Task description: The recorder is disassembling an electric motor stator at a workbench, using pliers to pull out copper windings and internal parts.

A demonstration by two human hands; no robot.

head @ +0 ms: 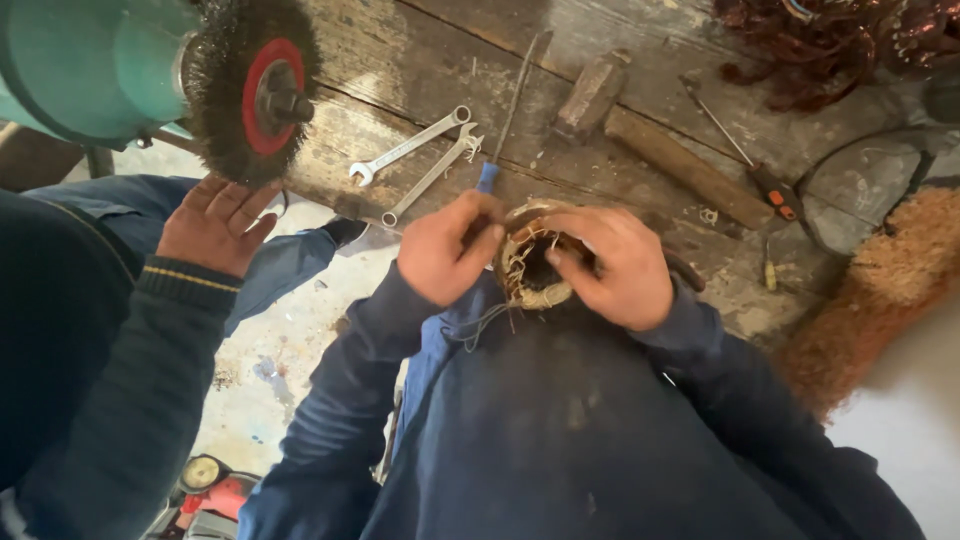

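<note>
Copper windings in the stator [533,262] could snap or cut me, since my left hand [447,250] pinches its strands while my right hand [615,265] clamps its rim.

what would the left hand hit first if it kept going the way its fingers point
The left hand points right, at the round wound coil it already touches, so the coil comes first, then the right hand beyond.

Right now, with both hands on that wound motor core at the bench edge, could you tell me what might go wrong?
1. Loose wire ends on the motor core could prick the left hand or right hand.
2. Another person's hand sits right beside the wire brush wheel; if it spins, bristles could catch skin.
3. The core is held off the wooden bench and could drop.
</note>
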